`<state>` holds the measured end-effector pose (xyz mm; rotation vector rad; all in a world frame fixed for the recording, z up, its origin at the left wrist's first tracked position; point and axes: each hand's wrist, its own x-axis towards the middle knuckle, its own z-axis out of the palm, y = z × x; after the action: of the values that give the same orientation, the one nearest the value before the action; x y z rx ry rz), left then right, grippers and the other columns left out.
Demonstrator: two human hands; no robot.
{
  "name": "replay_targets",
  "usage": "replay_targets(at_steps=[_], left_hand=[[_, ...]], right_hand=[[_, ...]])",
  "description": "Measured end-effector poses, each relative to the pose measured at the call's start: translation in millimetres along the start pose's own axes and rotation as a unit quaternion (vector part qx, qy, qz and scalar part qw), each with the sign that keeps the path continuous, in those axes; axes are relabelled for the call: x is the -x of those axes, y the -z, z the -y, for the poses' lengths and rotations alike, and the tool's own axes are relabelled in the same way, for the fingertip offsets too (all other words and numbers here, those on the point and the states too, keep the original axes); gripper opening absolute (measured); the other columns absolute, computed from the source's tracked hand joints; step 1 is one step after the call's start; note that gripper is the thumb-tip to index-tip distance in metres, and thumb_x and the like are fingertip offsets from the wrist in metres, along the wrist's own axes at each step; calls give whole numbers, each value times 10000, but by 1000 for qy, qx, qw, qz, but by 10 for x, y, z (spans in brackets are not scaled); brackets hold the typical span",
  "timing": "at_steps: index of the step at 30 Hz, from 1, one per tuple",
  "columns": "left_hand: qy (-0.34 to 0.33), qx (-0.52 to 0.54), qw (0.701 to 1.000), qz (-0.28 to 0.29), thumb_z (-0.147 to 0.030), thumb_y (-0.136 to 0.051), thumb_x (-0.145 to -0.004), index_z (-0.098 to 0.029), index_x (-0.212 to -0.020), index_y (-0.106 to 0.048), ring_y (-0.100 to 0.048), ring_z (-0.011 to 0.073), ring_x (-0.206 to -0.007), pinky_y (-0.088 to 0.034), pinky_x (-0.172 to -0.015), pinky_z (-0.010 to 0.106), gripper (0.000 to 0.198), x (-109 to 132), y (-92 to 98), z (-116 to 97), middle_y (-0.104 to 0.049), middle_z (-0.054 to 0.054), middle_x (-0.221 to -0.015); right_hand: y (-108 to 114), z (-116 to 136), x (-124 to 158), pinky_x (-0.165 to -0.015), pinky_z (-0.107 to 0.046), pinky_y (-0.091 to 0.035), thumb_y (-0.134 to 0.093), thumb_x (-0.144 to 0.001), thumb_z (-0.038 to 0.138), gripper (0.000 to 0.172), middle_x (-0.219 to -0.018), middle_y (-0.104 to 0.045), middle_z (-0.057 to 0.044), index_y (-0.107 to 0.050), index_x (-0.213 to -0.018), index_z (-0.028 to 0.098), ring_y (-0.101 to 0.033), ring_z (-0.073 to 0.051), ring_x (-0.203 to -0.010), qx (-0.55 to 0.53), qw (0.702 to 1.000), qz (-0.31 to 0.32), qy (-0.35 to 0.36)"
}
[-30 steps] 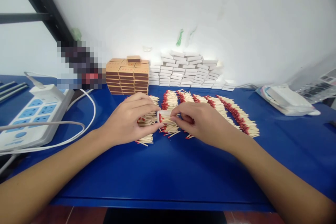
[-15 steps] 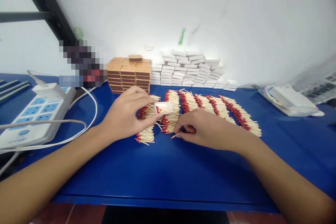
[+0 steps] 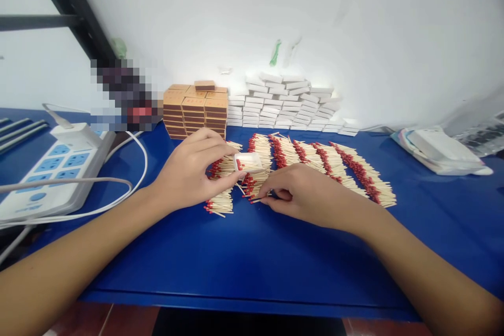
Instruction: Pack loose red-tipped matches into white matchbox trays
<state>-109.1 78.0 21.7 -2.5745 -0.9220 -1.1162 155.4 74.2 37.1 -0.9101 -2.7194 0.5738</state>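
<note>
My left hand (image 3: 197, 170) grips a small white matchbox tray (image 3: 253, 160) between thumb and fingers, tilted so that a few red-tipped matches show inside it. Just to its right, my right hand (image 3: 303, 191) is closed in a pinch low over the table. A match (image 3: 255, 200) with a red head pokes out from its thumb and fingertip. Rows of loose matches (image 3: 287, 152) lie on the blue table beneath and behind both hands. One pile (image 3: 220, 202) is partly covered by my left hand.
At the back stand a stack of brown matchboxes (image 3: 196, 110) and a heap of white trays (image 3: 291, 107) along the wall. A power strip (image 3: 59, 168) with looping white cables is at left. Plastic-wrapped packets (image 3: 441, 152) lie at right on the blue table (image 3: 244, 262).
My right hand has shifted slightly left with its pinch, bringing the match closer to the pile edge. My left hand still holds the tray; the whole view has moved a little.
</note>
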Motion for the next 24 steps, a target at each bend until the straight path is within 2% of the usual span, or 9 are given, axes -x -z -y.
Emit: replay_targets(at_steps=[8,17,24], left_hand=[[-2,6,1000,1,-351,-814,-902,-191,-1144,-745,-684,241,-969,-586,-901,412,298,6,0,7,-795,68,-969],[-2,2,1000,23,-349,-798,-912,-186,-1147,-742,-684,248,-991,-582,-915,423,291,17,-7,15,-797,79,-1005],[-5,-3,1000,30,-372,-782,-930,-172,-1114,-743,-684,246,-991,-584,-920,416,274,5,-8,4,-789,77,-978]], right_hand=[[-11,-22,2,-637,-277,-355,-630,-909,111,208,-754,-702,5,-810,-928,213,-549,-134,-637,18,1000,15,-2],[4,8,16,-587,-262,-306,-665,-851,101,121,-695,-605,49,-671,-790,205,-468,-105,-587,-20,998,45,-36],[136,-7,46,-554,-259,-309,-665,-934,200,106,-656,-568,54,-742,-863,215,-456,-97,-554,-39,997,29,-60]])
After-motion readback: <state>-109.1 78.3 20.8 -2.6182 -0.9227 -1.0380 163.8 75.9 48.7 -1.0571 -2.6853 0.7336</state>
